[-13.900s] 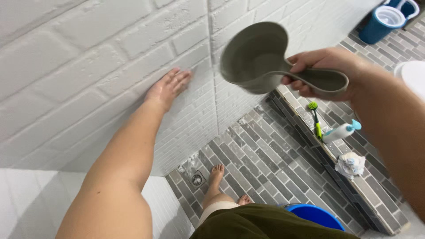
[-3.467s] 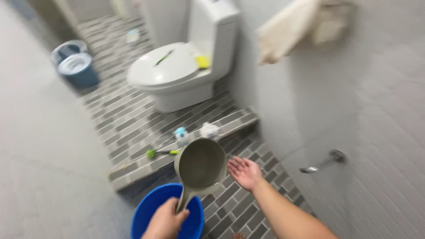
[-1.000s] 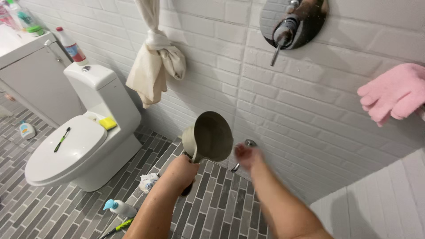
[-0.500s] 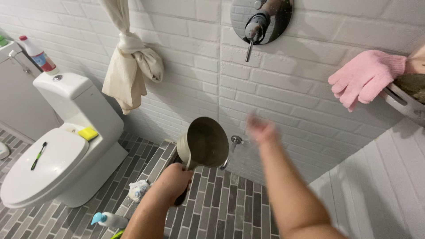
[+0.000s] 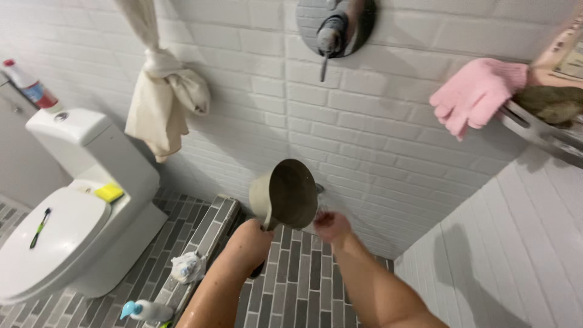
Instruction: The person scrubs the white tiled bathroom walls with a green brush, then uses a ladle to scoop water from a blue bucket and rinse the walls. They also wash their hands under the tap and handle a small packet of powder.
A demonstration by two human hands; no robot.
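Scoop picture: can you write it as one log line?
left hand: grips grey scoop by handle | scoop: tilted toward white brick wall | right hand: blurred, beside scoop rim, empty

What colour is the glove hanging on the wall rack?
Pink: the pink fabric glove, clearest in the head view.

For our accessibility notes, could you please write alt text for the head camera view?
The left hand holds a grey water dipper by its handle, with the right hand just below its rim, before a white brick wall. A white toilet stands left; a pink glove hangs right.
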